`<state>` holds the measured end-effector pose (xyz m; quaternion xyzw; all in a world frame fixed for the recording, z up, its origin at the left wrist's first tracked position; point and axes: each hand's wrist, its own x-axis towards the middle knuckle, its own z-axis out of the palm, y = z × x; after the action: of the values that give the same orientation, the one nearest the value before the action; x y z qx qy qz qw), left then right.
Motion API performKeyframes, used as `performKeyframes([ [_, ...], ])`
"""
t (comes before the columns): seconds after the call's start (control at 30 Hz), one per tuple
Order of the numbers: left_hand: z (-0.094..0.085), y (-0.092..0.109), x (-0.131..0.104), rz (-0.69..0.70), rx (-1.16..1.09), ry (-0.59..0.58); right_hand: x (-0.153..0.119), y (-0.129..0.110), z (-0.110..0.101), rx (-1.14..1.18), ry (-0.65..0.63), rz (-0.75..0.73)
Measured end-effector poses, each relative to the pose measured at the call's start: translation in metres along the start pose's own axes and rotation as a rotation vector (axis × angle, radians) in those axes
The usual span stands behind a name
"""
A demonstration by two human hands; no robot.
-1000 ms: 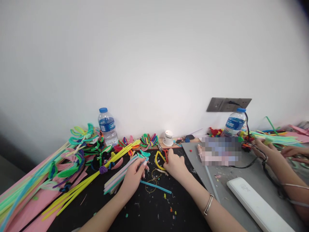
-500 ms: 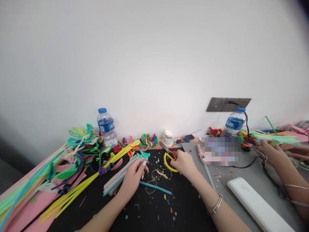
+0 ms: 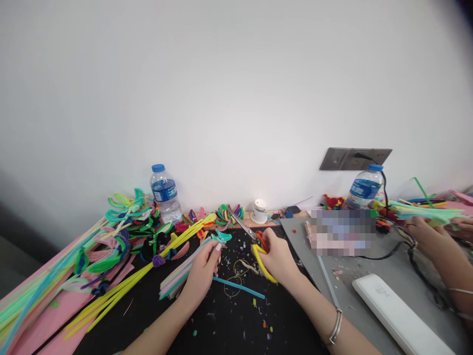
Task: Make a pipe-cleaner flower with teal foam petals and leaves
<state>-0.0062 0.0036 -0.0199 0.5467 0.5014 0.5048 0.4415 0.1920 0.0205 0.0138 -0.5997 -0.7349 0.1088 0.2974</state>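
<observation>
My left hand (image 3: 202, 266) is closed around a bundle of pastel pipe cleaners (image 3: 176, 277), whose lower ends spread out to its left. Teal loops (image 3: 223, 236) stick out past its fingertips. In my right hand (image 3: 276, 256) are scissors (image 3: 263, 251) with red and yellow handles, the blades pointing up and left towards the back of the table. Between the hands, a blue pipe cleaner (image 3: 240, 287) and rubber bands (image 3: 233, 286) lie on the black mat (image 3: 221, 325) among small coloured clippings.
Piled at left are looped pipe-cleaner pieces (image 3: 107, 246) and long yellow stems (image 3: 111, 296). A water bottle (image 3: 165, 195), a paper cup (image 3: 259, 212) and another bottle (image 3: 364, 190) stand by the wall. A white case (image 3: 391, 310) lies at right, near another person's hands (image 3: 428, 236).
The scissors are raised and turned in my right hand, so their blades now show clearly. My left hand keeps its hold on the bundle, nearly still.
</observation>
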Motion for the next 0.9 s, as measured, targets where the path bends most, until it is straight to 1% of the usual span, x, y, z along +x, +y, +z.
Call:
performKeyframes([
  [0.17, -0.001, 0.003, 0.0, -0.009, -0.004, 0.036, -0.008, -0.012, -0.003, -0.049, -0.113, -0.062],
  [0.37, -0.005, 0.008, -0.002, 0.045, 0.037, 0.06, -0.015, -0.02, -0.005, -0.134, -0.257, -0.015],
  [0.57, -0.009, 0.013, -0.004, 0.069, 0.116, 0.097, -0.016, -0.019, -0.002, -0.21, -0.246, -0.06],
  [0.7, -0.008, 0.015, -0.006, 0.079, 0.149, 0.077, -0.016, -0.02, -0.002, -0.225, -0.249, -0.077],
  [0.9, -0.006, 0.013, -0.006, 0.08, 0.175, 0.055, -0.015, -0.024, -0.004, -0.24, -0.272, -0.052],
])
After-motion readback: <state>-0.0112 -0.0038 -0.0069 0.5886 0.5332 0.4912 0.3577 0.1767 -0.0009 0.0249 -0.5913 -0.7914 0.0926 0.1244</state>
